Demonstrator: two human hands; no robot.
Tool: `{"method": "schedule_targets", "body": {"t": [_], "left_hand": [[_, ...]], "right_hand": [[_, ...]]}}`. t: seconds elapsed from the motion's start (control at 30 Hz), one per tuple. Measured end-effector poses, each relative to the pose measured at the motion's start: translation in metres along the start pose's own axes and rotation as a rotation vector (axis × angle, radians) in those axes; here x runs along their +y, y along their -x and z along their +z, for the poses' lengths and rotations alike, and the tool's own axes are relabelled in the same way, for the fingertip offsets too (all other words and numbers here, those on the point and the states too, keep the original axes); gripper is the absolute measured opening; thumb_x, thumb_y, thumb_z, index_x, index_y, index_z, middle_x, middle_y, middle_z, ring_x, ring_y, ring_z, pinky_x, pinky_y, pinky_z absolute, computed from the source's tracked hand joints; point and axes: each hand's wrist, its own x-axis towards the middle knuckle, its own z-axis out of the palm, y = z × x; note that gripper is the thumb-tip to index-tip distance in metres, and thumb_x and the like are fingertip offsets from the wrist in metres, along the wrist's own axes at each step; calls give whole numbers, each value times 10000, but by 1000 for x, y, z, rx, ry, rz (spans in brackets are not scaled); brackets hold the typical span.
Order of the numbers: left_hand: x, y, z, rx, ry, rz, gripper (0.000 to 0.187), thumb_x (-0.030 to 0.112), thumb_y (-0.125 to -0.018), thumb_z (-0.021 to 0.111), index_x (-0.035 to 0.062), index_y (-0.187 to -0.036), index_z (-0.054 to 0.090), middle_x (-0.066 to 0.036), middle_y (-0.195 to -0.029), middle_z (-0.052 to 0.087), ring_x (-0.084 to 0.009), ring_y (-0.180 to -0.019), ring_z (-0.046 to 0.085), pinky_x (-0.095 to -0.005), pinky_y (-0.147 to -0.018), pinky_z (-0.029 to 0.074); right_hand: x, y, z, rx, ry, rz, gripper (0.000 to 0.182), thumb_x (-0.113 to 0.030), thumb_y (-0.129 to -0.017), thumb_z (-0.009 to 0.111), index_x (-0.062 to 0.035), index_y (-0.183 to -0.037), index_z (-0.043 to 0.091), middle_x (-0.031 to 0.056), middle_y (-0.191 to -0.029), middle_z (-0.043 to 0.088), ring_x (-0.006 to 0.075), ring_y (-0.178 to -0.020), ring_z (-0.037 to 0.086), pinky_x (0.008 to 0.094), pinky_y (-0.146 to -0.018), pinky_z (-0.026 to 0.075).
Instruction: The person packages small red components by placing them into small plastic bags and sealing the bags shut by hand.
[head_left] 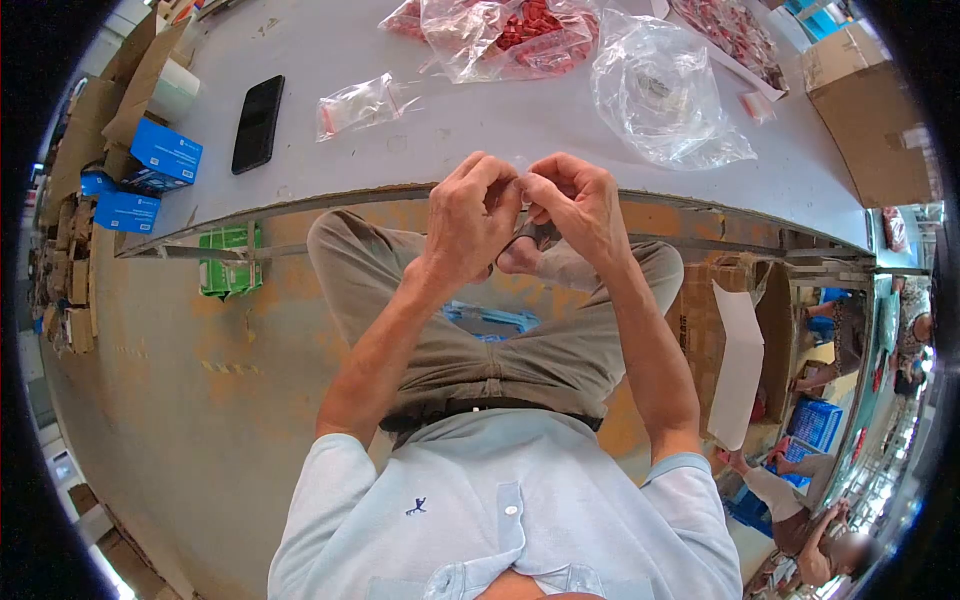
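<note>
My left hand (468,215) and my right hand (578,205) meet at the table's front edge, fingertips pinched close together. Whatever lies between the fingertips is too small and hidden to make out. Beyond them on the grey table (450,125) is a small clear bag (358,107) with pale and reddish contents. A large clear bag (500,38) of red pieces sits at the back. To its right lies a crumpled clear plastic bag (660,95).
A black phone (258,124) and blue boxes (165,153) are at the left. Cardboard boxes (865,120) stand at the right, near more red pieces (735,38). A green package (230,260) is below the table. Other people (825,545) sit at the lower right.
</note>
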Motion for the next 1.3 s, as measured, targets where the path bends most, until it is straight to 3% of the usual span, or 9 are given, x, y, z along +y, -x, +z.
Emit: {"method": "schedule_targets", "body": {"t": [0.17, 0.23, 0.3, 0.57, 0.67, 0.8, 0.87, 1.03, 1.3], "left_hand": [[-2, 0, 2, 0, 109, -67, 33, -6, -903, 700, -33, -896, 683, -137, -858, 674, -249, -727, 689, -371, -648, 539], [-6, 0, 2, -17, 214, -89, 50, 22, -945, 727, -23, -930, 708, -46, -803, 639, -104, -698, 599, -292, -614, 492], [-4, 0, 1, -8, 217, -105, 55, 23, -941, 730, -23, -923, 704, -43, -793, 634, -98, -692, 592, -291, -612, 490], [-14, 1, 13, 192, 12, -22, 64, 27, -933, 719, -5, -911, 668, -69, -794, 627, -135, -647, 587, -315, -601, 493], [-19, 1, 15, 149, -147, 67, 76, 36, -939, 715, 15, -945, 642, -96, -824, 642, -189, -642, 618, -350, -602, 514], [-9, 2, 14, 104, -85, 36, 91, 43, -947, 713, 30, -965, 624, -108, -875, 669, -240, -672, 667, -377, -607, 537], [-9, 0, 13, 80, -34, -5, 88, 41, -950, 713, 31, -971, 628, -109, -888, 675, -253, -682, 679, -379, -607, 542], [-7, -5, 3, 50, -229, 287, 154, -39, -892, 705, 22, -1033, 692, -121, -896, 671, -294, -754, 691, -404, -644, 556], [2, -11, -1, -36, -252, 343, 170, -13, -827, 731, 30, -991, 725, -104, -865, 639, -306, -791, 676, -433, -722, 563]], "right_hand": [[4, -1, -3, -67, -185, 61, 168, -111, -1015, 665, 46, -1022, 727, 59, -861, 735, 98, -749, 680, 263, -641, 577], [7, -3, -6, -88, -180, 53, 164, -110, -1020, 657, 42, -1041, 717, 58, -872, 737, 91, -754, 680, 259, -639, 580], [8, -3, -6, -113, -173, 44, 162, -109, -1025, 650, 38, -1060, 708, 57, -882, 738, 83, -759, 680, 255, -637, 583], [7, 0, 7, 76, 619, -270, 134, -117, -980, 600, 16, -971, 603, 229, -848, 676, 435, -788, 665, 505, -749, 525], [9, 1, 1, 67, 554, -278, 125, -107, -965, 644, 18, -969, 637, 173, -766, 680, 281, -671, 676, 399, -655, 540], [0, 0, -1, 80, 495, -223, 130, -113, -945, 658, 16, -937, 643, 175, -751, 681, 297, -668, 682, 397, -652, 544], [-4, -1, 1, 68, 486, -196, 180, -170, -940, 635, 0, -880, 624, 209, -772, 686, 401, -724, 694, 483, -666, 529], [-9, -5, 2, 70, 512, -190, 187, -182, -920, 648, -3, -869, 637, 208, -760, 690, 391, -721, 703, 481, -661, 535], [-15, -9, -9, 123, 560, -251, 182, -180, -895, 657, -3, -856, 640, 204, -735, 685, 400, -706, 699, 497, -654, 534]]}}
